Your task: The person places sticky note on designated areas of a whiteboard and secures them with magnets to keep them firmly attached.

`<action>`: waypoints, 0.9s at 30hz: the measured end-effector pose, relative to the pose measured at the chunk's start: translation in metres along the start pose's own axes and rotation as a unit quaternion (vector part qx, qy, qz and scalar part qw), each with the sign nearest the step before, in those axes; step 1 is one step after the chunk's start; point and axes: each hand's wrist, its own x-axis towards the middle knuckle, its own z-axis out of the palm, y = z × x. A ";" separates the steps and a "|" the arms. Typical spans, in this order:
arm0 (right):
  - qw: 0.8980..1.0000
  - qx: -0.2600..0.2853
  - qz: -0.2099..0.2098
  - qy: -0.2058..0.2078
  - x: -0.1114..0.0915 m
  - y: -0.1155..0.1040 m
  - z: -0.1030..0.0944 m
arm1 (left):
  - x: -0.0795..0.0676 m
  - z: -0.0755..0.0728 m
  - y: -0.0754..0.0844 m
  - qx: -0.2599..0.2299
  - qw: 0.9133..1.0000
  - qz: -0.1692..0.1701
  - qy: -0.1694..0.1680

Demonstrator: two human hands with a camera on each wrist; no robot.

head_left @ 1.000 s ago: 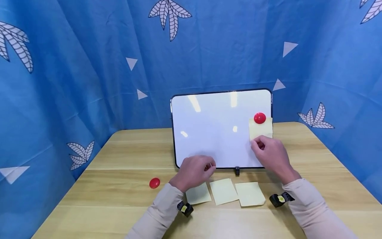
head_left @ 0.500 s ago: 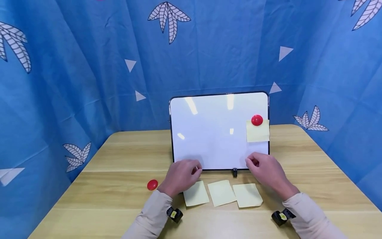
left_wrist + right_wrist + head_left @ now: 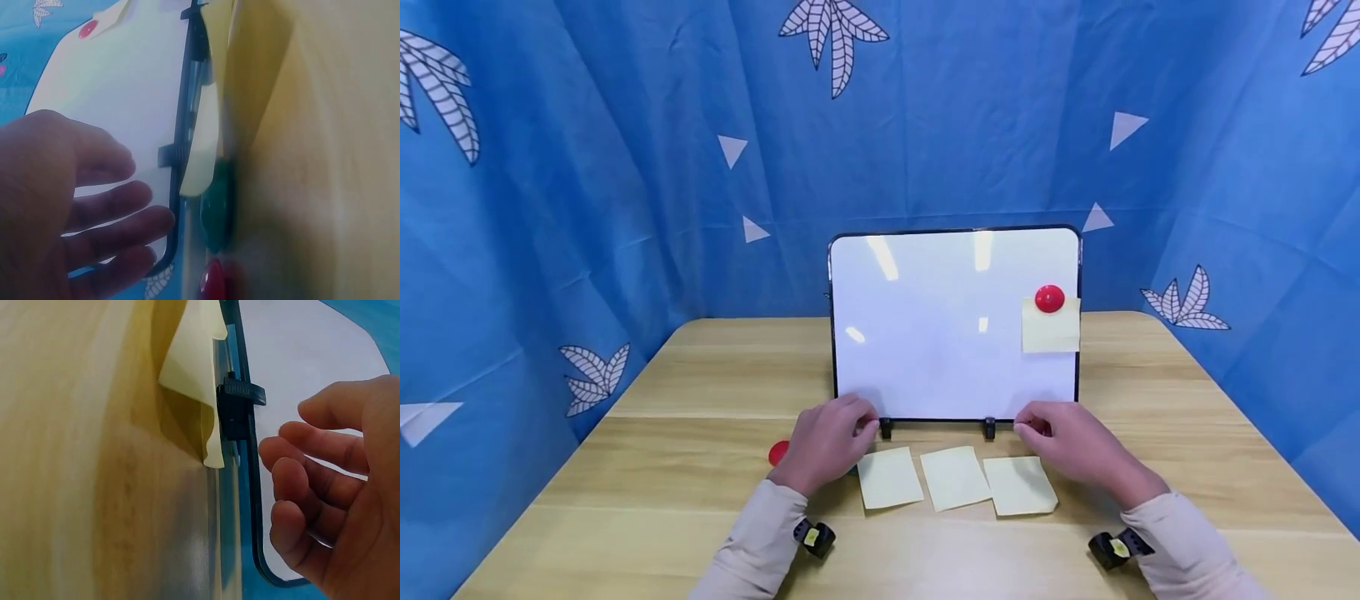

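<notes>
My left hand (image 3: 827, 442) hovers by the whiteboard's lower left corner, fingers loosely bent around nothing. Opposite it, my right hand (image 3: 1075, 442) hangs near the lower right corner, likewise holding nothing. The whiteboard (image 3: 940, 350) stands upright in black clip feet. On its right side a pale yellow sticky note (image 3: 1048, 335) is held at its top by a round red magnet (image 3: 1049, 298). Between my hands three more sticky notes (image 3: 955, 479) lie in a row on the table. In the left wrist view, a green magnet (image 3: 215, 209) sits beside a second red magnet (image 3: 213, 281).
The wooden table (image 3: 587, 533) runs back to a blue patterned curtain (image 3: 985, 117) behind and on both sides. A black clip foot (image 3: 989, 429) sticks out in front of the board's lower edge. My left hand partly covers the red magnet (image 3: 778, 452) on the table.
My right hand has come down from the note on the board to the board's lower edge. My left hand has drifted left and now partly covers the loose red magnet.
</notes>
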 end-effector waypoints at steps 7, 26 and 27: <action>1.000 -0.010 -0.002 -0.010 -0.003 0.004 0.000 | -0.008 -0.004 -0.007 -0.002 0.999 -0.035 -0.011; 0.998 -0.013 -0.003 -0.067 -0.002 0.009 0.000 | -0.017 -0.024 -0.036 -0.009 0.990 -0.133 -0.041; 0.997 -0.013 -0.004 -0.072 -0.003 0.009 -0.001 | -0.018 -0.024 -0.038 -0.010 0.989 -0.139 -0.041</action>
